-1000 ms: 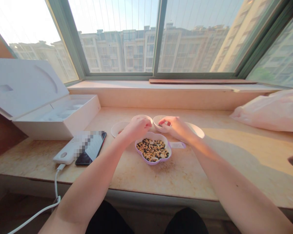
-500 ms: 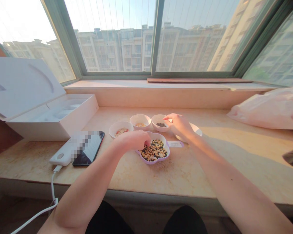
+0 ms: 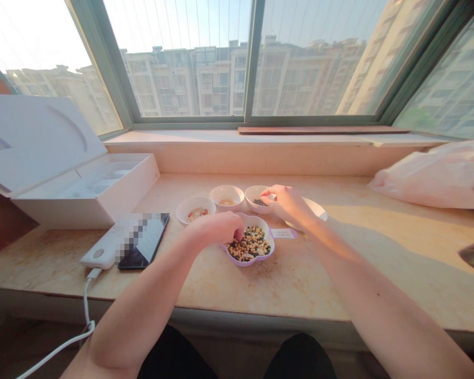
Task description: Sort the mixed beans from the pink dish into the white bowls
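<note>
My left hand (image 3: 224,227) reaches into a flower-shaped white bowl with a lilac rim (image 3: 248,262). Its fingers are curled together and pressed down into mixed yellow and black beans (image 3: 253,243); whatever they pinch is hidden. Farther back, my right hand (image 3: 287,202) is over the right edge of a small white bowl (image 3: 256,189) with dark beans (image 3: 259,202) at the bottom. Its fingers point left into that bowl, slightly apart, and nothing shows between them. A white dish (image 3: 318,209) is partly covered by my right hand and wrist.
Two more white bowls stand on the left, one with reddish and pale pieces (image 3: 197,213), one with small yellow grains (image 3: 226,202). A label tag (image 3: 283,233) lies beside the flower bowl. Leftward are a phone (image 3: 142,247), a cabled power bank (image 3: 98,252) and an open white box (image 3: 126,184).
My right hand has shifted slightly left, its fingertips now farther over the dark beans. My left hand stays in the flower bowl, almost unmoved.
</note>
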The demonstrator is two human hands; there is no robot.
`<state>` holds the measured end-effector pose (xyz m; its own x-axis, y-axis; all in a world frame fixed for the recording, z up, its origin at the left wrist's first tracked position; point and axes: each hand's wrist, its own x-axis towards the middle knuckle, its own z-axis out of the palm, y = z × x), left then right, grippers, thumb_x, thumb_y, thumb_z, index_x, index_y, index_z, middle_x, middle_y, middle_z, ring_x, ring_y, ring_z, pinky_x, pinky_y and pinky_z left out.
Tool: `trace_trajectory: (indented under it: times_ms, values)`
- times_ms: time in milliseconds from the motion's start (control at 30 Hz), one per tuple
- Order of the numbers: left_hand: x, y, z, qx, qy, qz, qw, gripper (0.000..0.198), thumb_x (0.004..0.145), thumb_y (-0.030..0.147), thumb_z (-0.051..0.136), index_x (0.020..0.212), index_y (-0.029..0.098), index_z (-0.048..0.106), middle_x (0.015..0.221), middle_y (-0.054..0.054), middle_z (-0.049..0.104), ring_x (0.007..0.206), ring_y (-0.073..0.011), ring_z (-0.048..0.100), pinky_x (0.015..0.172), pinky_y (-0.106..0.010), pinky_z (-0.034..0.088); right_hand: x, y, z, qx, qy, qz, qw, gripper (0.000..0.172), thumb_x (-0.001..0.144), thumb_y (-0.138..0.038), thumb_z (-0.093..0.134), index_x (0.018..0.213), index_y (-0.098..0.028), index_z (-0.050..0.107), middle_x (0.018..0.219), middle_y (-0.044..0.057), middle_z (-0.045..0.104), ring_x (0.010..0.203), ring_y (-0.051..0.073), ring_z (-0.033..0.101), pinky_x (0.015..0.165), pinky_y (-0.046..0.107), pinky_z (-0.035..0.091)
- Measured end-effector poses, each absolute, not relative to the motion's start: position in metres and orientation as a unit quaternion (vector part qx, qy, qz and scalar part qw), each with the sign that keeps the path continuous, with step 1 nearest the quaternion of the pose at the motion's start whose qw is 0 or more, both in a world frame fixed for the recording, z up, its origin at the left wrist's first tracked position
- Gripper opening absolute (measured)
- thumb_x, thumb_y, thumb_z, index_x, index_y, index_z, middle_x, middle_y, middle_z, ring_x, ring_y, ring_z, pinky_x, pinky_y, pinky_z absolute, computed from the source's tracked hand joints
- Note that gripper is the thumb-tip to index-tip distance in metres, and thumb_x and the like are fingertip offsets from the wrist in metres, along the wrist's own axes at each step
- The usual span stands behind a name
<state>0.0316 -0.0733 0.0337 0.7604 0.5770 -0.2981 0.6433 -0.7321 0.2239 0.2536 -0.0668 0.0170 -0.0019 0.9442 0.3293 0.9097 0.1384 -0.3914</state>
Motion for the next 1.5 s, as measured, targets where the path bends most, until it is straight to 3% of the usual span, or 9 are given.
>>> trace_trajectory:
  times_ms: [233,667,1000,1133,1300,1500]
  values:
    - [0.033,-0.077,0.045,0.914,0.338,-0.142,0.171,0.043,0.078,0.006,0.052,0.106,0.021,0.081,0.103,-0.006,0.077,0.083,-0.0179,0.064,0.078,-0.028,0.047,0.254,-0.066,0.014,-0.648,-0.708,0.034,0.278,0.02,0.09,-0.029,0.063,0.095,-0.021,0.081,0.101,0.007,0.078,0.09,0.024,0.068,0.083,0.035,0.049]
    - [0.027,-0.07,0.045,0.924,0.321,-0.091,0.189,0.046,0.081,0.005,0.051,0.117,0.021,0.073,0.103,-0.004,0.076,0.084,-0.0164,0.065,0.07,-0.024,0.045,0.252,-0.069,0.015,-0.637,-0.71,0.038,0.298,0.021,0.09,-0.029,0.062,0.094,-0.02,0.08,0.097,0.008,0.078,0.088,0.024,0.068,0.084,0.035,0.051]
    - [0.018,-0.047,0.028,0.903,0.308,0.091,0.284,0.025,0.083,0.005,0.054,0.097,0.016,0.071,0.095,-0.003,0.074,0.088,-0.0138,0.067,0.078,-0.023,0.05,0.243,-0.078,0.026,-0.626,-0.723,0.035,0.29,0.022,0.09,-0.029,0.061,0.095,-0.019,0.081,0.093,0.008,0.079,0.084,0.023,0.07,0.08,0.035,0.052]
    - [0.018,-0.037,0.025,0.879,0.369,0.201,0.227,0.015,0.086,0.011,0.057,0.089,0.016,0.07,0.092,-0.004,0.074,0.085,-0.0151,0.066,0.08,-0.027,0.05,0.238,-0.085,0.029,-0.599,-0.755,0.052,0.263,0.02,0.091,-0.029,0.063,0.09,-0.021,0.081,0.082,0.006,0.077,0.077,0.022,0.069,0.074,0.032,0.051]
    - [0.021,-0.03,0.02,0.859,0.422,0.258,0.132,0.024,0.089,0.007,0.051,0.087,0.015,0.073,0.091,-0.007,0.075,0.084,-0.0174,0.066,0.086,-0.031,0.051,0.225,-0.094,0.024,-0.499,-0.825,0.159,0.212,0.021,0.093,-0.028,0.06,0.092,-0.024,0.081,0.082,0.003,0.077,0.071,0.018,0.067,0.067,0.029,0.049]
    - [0.023,-0.023,0.009,0.853,0.45,0.25,0.089,0.029,0.09,0.008,0.051,0.105,0.015,0.074,0.101,-0.009,0.078,0.092,-0.0208,0.069,0.089,-0.031,0.053,0.205,-0.094,0.002,-0.409,-0.871,0.197,0.187,0.029,0.087,-0.015,0.057,0.093,-0.026,0.083,0.096,0.002,0.081,0.086,0.023,0.071,0.08,0.033,0.053]
